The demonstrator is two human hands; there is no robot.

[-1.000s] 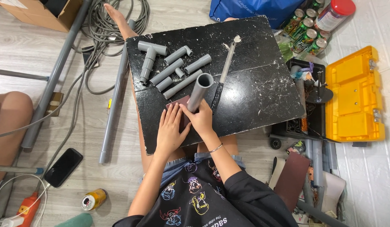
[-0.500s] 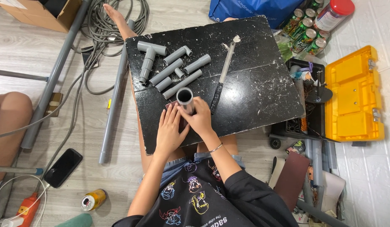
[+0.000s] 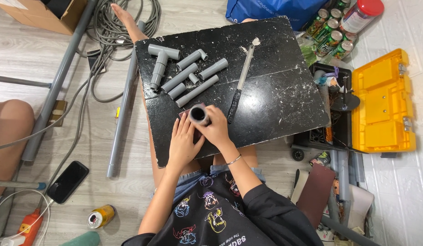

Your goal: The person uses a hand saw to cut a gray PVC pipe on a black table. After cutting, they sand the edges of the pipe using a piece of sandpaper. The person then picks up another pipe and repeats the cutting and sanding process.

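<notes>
2 hands meet mid-frame on the black board [image 3: 275,105]: right hand [image 3: 217,128] clamped around an upright grey pipe [image 3: 198,114], left hand [image 3: 184,143] flat, fingers apart. Yellow toolbox [image 3: 382,102] lies open right, holding tools.

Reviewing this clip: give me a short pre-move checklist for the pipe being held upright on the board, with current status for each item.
1. Right hand wrapped around the upright grey pipe: ok.
2. Left hand flat on the black board, beside the pipe's base: ok.
3. Pipe's lower end seated on the reddish sheet under it: cannot tell, hands hide it.
4. Long file lies apart from both hands: ok.
5. Loose pipe pieces lie clear of the held pipe: ok.
6. Board steady on the person's lap: cannot tell.
</notes>
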